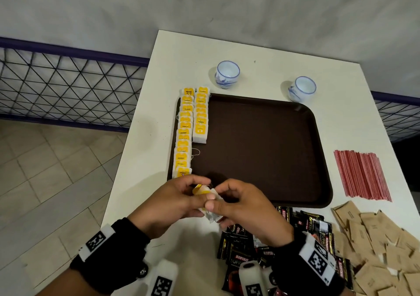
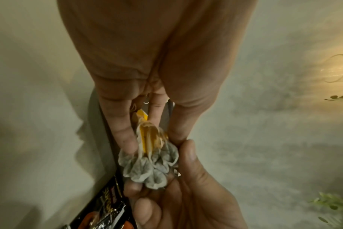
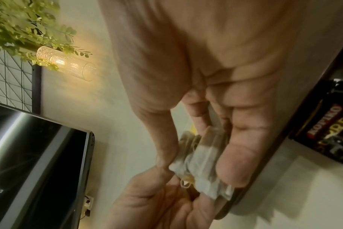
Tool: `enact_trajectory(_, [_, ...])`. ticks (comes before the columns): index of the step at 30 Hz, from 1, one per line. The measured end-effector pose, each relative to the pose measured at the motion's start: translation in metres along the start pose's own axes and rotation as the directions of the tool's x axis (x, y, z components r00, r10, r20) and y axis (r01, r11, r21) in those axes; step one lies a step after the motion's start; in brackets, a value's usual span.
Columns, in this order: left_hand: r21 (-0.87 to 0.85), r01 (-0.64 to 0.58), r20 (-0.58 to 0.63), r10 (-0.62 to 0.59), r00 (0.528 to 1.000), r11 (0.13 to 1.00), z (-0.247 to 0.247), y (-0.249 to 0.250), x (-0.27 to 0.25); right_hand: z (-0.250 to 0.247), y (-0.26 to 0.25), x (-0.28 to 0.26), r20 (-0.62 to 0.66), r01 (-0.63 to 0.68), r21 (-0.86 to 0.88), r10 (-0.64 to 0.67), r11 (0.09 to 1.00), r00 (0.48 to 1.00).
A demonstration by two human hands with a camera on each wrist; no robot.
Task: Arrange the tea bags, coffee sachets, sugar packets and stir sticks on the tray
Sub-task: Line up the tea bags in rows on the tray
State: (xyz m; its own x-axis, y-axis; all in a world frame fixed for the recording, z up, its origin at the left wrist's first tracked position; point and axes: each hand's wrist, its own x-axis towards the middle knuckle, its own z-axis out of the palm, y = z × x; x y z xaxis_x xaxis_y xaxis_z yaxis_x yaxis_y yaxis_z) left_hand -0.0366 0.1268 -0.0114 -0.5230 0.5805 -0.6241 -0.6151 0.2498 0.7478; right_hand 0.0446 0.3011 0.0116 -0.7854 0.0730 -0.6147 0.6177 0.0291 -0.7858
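At the near left corner of the tray [image 1: 261,150], just above the table [image 1: 145,182] edge, you held a small bunch of tea bags [image 1: 210,201] between both hands. Your left hand [image 1: 172,202] pinched the tag end, fingers curled round the yellow tags; your right hand [image 1: 247,207] gripped the bag end, thumb pressed over the paper. Neither hand was open and neither held anything else.

The bunch's long axis ran roughly from near right to far left, tags toward the tray. Two rows of tea bags [image 1: 185,132] already lay along the tray's left edge: the outer row reached almost to the near corner, the inner row [image 1: 201,116] stopped about halfway. Judgement: the open slot was the near half of the inner row, straight ahead of your fingers and slightly right; your left hand was nearer.

Sachets [image 1: 250,248], sugar packets [image 1: 375,243] and sticks [image 1: 361,175] remained off the tray at the table's right and near edges.
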Motion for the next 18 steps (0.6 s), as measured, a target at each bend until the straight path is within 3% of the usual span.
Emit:
enact_trajectory(5, [-0.106,0.002,-0.034,-0.006,0.999,0.994,0.005,0.01,0.005,-0.005,-0.002,0.004,-0.106,0.058,0.055,-0.052,0.997,0.993])
enact_trajectory(12, [-0.056,-0.092,-0.014,0.091,0.996,0.994,0.013,0.009,0.007,-0.002,-0.005,0.006,-0.12,0.227,0.129,-0.212,0.965,0.97])
enact_trajectory(18, [-0.429,-0.026,0.05,0.052,0.997,0.903,0.023,0.01,0.007,0.008,0.004,0.018,-0.241,0.29,-0.05,-0.294,0.956,0.925])
